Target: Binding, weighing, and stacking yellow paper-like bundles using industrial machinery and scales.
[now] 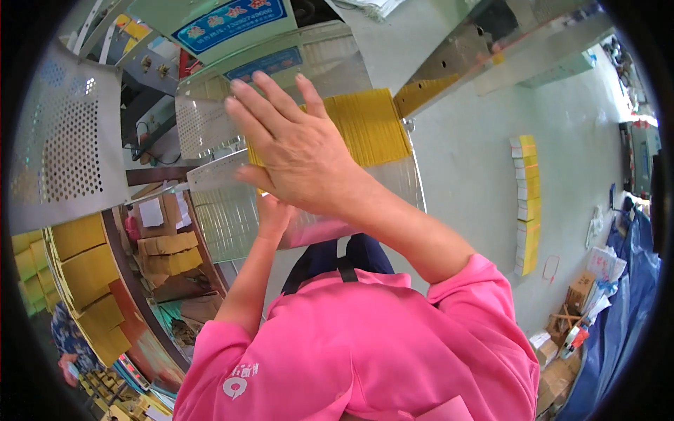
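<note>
A row of thin yellow paper pieces, packed closely side by side, lies on a shiny metal tray in front of me. My right hand is stretched flat over the left part of this row, fingers spread, thumb pointing left. Whether its palm touches the papers cannot be seen. Below it, my left hand is by the near left end of the row, its fingers mostly hidden behind the right hand. What it holds, if anything, does not show.
A perforated metal panel stands at left, a machine with a blue sign ahead. A metal bar runs to the upper right. Yellow-and-white bundles line the floor at right, near a blue tarp. Yellow stacks sit at left.
</note>
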### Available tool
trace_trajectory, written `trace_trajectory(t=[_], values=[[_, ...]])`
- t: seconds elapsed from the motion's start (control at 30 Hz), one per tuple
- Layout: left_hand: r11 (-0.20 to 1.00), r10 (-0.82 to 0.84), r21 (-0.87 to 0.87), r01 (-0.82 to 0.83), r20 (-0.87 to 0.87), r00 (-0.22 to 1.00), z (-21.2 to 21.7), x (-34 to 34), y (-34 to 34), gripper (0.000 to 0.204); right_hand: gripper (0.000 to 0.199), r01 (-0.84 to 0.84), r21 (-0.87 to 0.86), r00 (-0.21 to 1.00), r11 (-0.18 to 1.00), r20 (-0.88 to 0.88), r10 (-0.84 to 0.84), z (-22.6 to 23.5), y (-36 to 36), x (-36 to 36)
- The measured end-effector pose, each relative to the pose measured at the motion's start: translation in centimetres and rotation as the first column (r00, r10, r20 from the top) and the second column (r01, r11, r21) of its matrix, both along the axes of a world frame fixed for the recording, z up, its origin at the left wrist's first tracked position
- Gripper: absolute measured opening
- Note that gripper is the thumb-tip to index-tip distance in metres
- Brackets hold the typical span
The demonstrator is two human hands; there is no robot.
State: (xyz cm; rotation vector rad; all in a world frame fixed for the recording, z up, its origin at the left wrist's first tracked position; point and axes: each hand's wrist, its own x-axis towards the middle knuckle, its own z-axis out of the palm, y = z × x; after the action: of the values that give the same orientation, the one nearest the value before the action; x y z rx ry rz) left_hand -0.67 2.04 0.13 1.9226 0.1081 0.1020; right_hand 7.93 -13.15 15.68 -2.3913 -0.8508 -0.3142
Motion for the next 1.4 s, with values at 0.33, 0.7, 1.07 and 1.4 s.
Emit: trace_trajectory(t=[0.33, 0.7, 1.07, 1.4], values=[[0.994, -0.108, -0.024, 0.108, -0.027, 0.994, 1.0, 0.6, 0.2, 0.039, 0.047, 0.115, 0.434, 0.983, 0.894, 0.080, -0.166, -2.3, -9.0, -4.9], [0.953, -0.165, -0.257, 0.160, 0.002, 0.986, 3.0, 2.5, -0.8, 0.060, 0.038, 0.558, 0.507, 0.732, 0.657, -0.674, -0.101, -12.9, -13.9, -5.0], [0.989, -0.148, -0.053, 0.139, -0.419, 0.896, 7.8, 1.7, 3.9, 0.060, 0.037, 0.480, -0.016, 0.644, 0.877, -0.673, -0.364, -8.2, -10.9, -4.0], [0.922, -0.038, -0.322, -0.213, -0.626, 0.779, 6.6, -0.7, 6.1, 0.061, 0.035, 0.695, 0.316, 0.369, 0.646, -0.928, 0.056, -12.2, -14.1, -5.5]])
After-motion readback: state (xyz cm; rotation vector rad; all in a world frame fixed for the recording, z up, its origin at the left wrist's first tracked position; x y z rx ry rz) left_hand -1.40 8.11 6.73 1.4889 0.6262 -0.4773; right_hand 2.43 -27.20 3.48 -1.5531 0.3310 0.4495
